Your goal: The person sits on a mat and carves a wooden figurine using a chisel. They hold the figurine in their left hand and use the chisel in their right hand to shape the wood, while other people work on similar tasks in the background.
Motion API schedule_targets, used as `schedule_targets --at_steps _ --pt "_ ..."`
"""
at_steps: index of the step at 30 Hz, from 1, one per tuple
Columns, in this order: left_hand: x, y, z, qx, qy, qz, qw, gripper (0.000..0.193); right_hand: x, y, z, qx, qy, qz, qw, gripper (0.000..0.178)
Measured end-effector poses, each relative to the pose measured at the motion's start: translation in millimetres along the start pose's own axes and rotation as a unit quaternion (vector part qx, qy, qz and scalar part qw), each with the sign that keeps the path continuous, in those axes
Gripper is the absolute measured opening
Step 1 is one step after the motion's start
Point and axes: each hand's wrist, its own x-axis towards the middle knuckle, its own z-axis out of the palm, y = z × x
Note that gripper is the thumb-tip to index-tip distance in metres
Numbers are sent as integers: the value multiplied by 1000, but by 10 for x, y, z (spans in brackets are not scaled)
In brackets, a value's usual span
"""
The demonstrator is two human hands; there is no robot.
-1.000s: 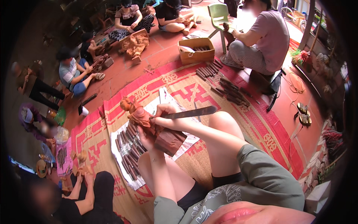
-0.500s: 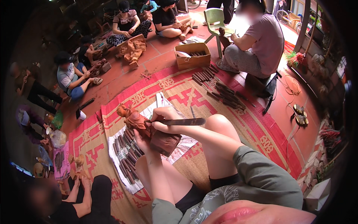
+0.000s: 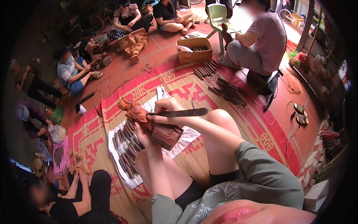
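A reddish-brown carved wooden figurine (image 3: 136, 113) on a blocky base lies tilted above my knees, its head toward the far left. My left hand (image 3: 144, 135) is closed round it from below, by the join of body and base. In my right hand (image 3: 166, 110) is a long dark carving tool (image 3: 190, 112), pinched near its working end, with its handle pointing right across my wrist. The tool's tip meets the figurine's side; its exact edge is hidden by my fingers. Beneath, on a white cloth (image 3: 134, 182), lie several dark-handled carving tools (image 3: 125, 149).
A red and tan patterned mat (image 3: 209, 136) spreads under me. Ahead stand a wooden box (image 3: 194, 56) and more tools (image 3: 227, 91). A person in a pink shirt (image 3: 270, 41) sits at the right beside a green chair (image 3: 217, 16). Other people sit carving at left and at the back.
The view has shifted slightly. My hands keep their hold on the figurine and tool, which have barely moved. The person at lower left leans a little differently.
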Motion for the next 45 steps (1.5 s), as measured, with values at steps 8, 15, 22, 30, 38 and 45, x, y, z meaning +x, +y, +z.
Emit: schedule_targets --at_steps 8,15,22,30,38,45 --pt "0 3 32 23 37 9 999 53 -17 0 16 7 4 -1 1000 20" --pt "34 17 -68 -58 -68 -17 996 51 -21 70 60 51 39 4 998 19" --pt "17 -6 -9 -22 -26 -8 999 49 -49 105 106 95 70 -12 993 21" --pt "-8 -10 80 20 -28 16 999 49 -56 121 125 97 63 -2 993 16" --pt "-12 1 98 -20 -20 6 1000 50 -31 117 151 138 77 3 987 20" --pt "-14 22 129 29 3 4 1000 55 -52 81 154 123 64 -15 990 25"
